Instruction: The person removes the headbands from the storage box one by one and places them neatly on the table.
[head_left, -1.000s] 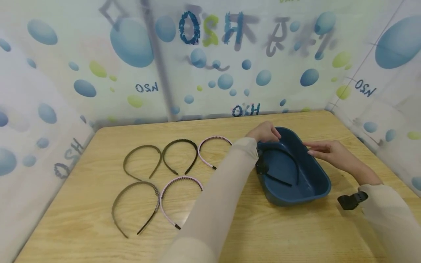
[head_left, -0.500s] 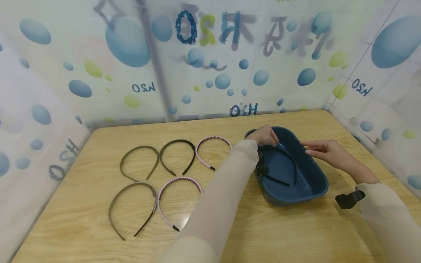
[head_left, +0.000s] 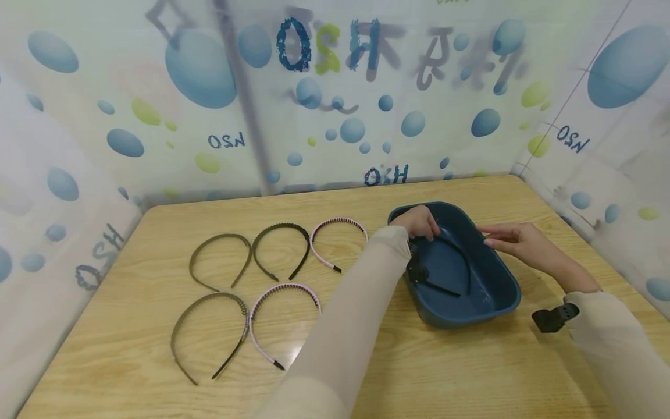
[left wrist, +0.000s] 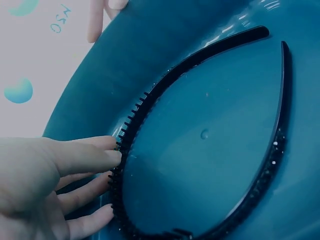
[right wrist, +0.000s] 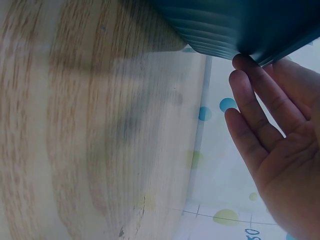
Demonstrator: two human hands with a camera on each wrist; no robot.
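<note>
A deep blue plastic basin (head_left: 502, 285) stands on the wooden table, and a black toothed headband (left wrist: 170, 77) lies inside it. My left hand (head_left: 419, 221) reaches over the basin's left rim. In the left wrist view its thumb and fingers (left wrist: 92, 192) pinch the toothed edge of that headband. The headband has small shiny stones on one arm. At the basin's right side, my right hand (head_left: 515, 241) touches the outer wall near the rim. Its fingers (right wrist: 245, 87) look mostly straight in the right wrist view.
Left of the basin lie two brown headbands (head_left: 174, 334), a black wavy headband (head_left: 307, 250) and two pink headbands (head_left: 253, 334) on the table (head_left: 131, 326). My left sleeve (head_left: 345, 314) covers part of the pink ones. A patterned wall sheet (head_left: 324, 157) borders the table.
My left hand has lowered slightly into the basin, onto the black headband. The right hand keeps its place at the basin's side. The head view has shifted a little.
</note>
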